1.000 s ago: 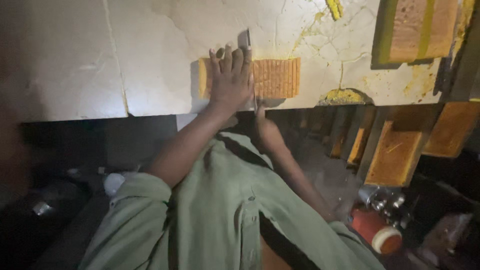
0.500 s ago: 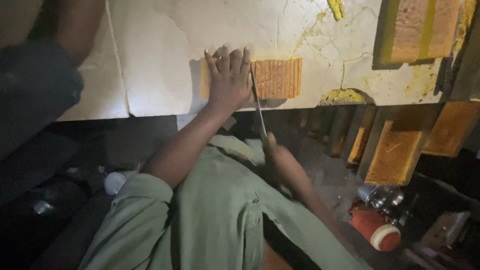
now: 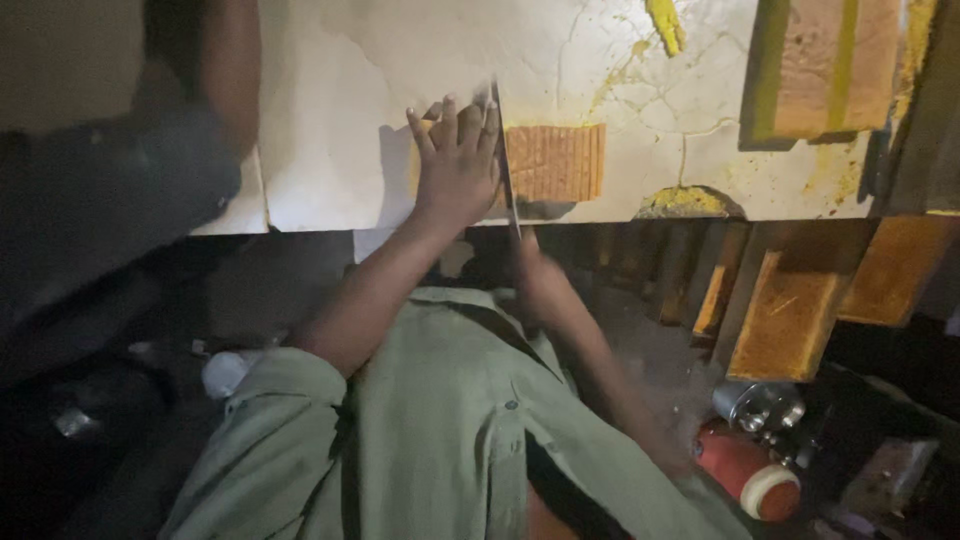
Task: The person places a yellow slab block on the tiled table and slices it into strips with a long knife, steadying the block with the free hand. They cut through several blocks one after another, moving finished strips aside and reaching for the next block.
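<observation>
We press our flat, open left hand on the ridged orange slab; beside it, our right hand grips the long steel knife, best drawn straight.

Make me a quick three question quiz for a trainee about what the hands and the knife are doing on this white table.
1. True or false: the left hand lies flat on the orange ribbed slab.
2. Which hand holds the knife?
A. left hand
B. right hand
C. neither
3. Fill in: the knife blade stands along the ______ side of the left hand's fingers, seen in the picture.

Key
1. True; the palm presses on the slab's left part, on the white table.
2. B; it grips the handle below the table edge.
3. Right.
</observation>
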A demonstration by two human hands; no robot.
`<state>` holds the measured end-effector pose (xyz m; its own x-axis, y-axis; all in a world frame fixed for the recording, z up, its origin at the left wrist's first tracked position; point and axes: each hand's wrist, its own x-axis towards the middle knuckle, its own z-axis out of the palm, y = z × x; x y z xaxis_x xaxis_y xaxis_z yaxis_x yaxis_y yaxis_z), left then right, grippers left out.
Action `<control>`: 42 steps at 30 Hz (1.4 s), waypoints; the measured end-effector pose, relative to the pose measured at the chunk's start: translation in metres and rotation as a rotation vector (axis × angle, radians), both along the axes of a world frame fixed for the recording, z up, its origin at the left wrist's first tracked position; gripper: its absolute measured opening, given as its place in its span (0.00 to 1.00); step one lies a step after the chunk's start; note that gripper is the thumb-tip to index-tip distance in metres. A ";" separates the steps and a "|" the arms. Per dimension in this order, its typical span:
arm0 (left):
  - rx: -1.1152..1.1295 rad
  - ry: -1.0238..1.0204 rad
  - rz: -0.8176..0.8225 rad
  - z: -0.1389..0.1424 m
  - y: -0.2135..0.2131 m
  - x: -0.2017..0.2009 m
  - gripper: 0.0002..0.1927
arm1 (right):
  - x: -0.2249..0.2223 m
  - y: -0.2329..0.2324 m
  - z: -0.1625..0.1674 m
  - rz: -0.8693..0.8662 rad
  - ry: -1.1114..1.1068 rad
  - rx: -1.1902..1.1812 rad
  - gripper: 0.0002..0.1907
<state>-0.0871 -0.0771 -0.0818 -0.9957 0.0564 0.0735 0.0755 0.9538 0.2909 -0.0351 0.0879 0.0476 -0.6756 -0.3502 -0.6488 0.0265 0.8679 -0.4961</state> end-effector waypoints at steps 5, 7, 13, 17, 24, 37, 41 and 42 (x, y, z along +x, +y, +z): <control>0.009 -0.003 -0.012 0.002 0.000 0.004 0.36 | 0.049 0.048 -0.070 -0.005 -0.091 -0.014 0.22; 0.018 -0.010 -0.004 -0.001 0.001 0.003 0.37 | 0.035 0.041 -0.102 -0.045 -0.066 0.009 0.18; -0.022 0.069 0.004 -0.004 -0.003 -0.004 0.36 | -0.054 -0.017 -0.063 0.200 0.482 -0.242 0.39; 0.018 0.060 0.004 -0.002 -0.008 0.002 0.37 | -0.050 -0.051 0.001 -0.125 -0.090 0.036 0.37; 0.003 -0.003 -0.006 -0.002 -0.010 0.005 0.37 | 0.040 0.026 -0.036 0.195 0.073 0.002 0.44; -0.135 0.093 0.058 0.000 -0.014 0.005 0.35 | -0.056 -0.043 -0.053 0.174 0.280 -0.104 0.36; 0.038 -0.077 0.051 0.003 -0.012 0.015 0.33 | 0.009 -0.006 -0.022 0.114 0.035 -0.013 0.39; 0.024 -0.030 0.055 0.003 -0.013 0.015 0.32 | 0.024 0.007 -0.020 0.154 0.028 -0.032 0.44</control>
